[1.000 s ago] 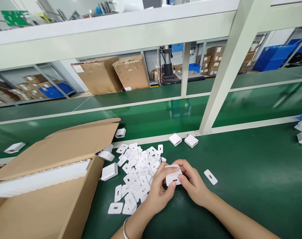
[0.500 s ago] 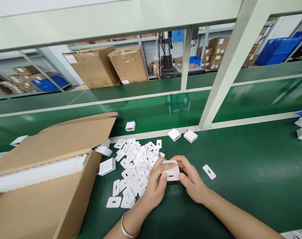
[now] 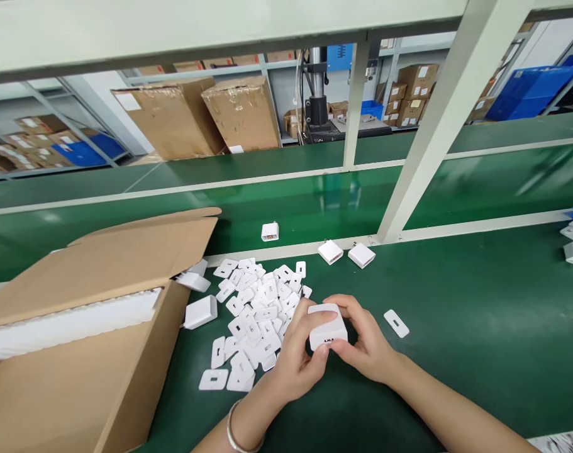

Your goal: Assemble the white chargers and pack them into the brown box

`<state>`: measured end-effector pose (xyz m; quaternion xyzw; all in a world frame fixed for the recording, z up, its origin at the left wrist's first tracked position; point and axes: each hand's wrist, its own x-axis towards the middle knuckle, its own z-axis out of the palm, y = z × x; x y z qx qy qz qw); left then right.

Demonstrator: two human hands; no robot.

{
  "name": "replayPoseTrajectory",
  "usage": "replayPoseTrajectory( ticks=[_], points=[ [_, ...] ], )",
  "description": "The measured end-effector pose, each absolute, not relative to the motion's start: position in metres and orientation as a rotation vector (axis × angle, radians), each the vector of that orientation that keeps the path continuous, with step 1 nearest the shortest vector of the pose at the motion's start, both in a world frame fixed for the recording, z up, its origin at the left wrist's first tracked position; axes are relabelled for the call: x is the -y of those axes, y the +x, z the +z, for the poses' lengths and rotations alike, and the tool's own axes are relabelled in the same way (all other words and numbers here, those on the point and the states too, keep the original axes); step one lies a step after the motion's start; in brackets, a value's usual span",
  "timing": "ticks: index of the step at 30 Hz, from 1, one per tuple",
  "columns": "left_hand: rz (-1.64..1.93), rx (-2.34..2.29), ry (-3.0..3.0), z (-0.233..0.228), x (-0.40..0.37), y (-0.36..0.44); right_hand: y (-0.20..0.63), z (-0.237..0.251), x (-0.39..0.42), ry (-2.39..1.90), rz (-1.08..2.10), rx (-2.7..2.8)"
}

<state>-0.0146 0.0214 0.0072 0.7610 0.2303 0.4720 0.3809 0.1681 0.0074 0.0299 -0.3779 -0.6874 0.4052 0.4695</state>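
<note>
White plastic filled our grip: we clasped the charger body (image 3: 327, 327) between left hand (image 3: 297, 360) and right hand (image 3: 368, 345), fingers curled tight around it, above the green bench (image 3: 479, 327) (just beside the heap of cover plates (image 3: 255, 318)).

A pale metal frame (image 3: 422, 151) is crossing the upper frame; cardboard boxes (image 3: 196, 116) are sitting behind; blue crates (image 3: 526, 91) are standing upper right.

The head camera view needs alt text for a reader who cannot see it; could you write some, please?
Both hands, left hand and right hand, hold a white charger housing over a green bench, beside a pile of white faceplates and an open cardboard box.
</note>
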Motion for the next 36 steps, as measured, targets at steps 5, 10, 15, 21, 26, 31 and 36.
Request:
replayPoseTrajectory(
  ticks=[5, 10, 15, 21, 26, 31, 36],
  points=[
    [1.291, -0.570, 2.037, 0.010, -0.020, -0.017, 0.167, 0.032, -0.003, -0.952, 1.013, 1.701],
    [1.264, -0.524, 2.055, 0.010, -0.021, -0.022, 0.166, 0.034, 0.001, -0.942, 0.958, 1.745],
    [1.362, -0.522, 2.172, 0.013, -0.019, -0.023, 0.165, 0.038, 0.004, -0.853, 0.819, 1.799],
    [1.390, -0.590, 2.186, 0.016, -0.013, -0.020, 0.164, 0.035, 0.005, -0.864, 0.823, 1.769],
    [1.243, -0.570, 2.028, 0.011, -0.016, -0.020, 0.163, 0.030, 0.004, -0.909, 0.906, 1.673],
    [1.158, -0.557, 1.994, 0.010, -0.019, -0.021, 0.162, 0.027, 0.001, -0.892, 0.907, 1.615],
    [1.265, -0.579, 1.998, 0.013, -0.020, -0.018, 0.161, 0.028, 0.000, -0.846, 0.918, 1.649]
  ],
)
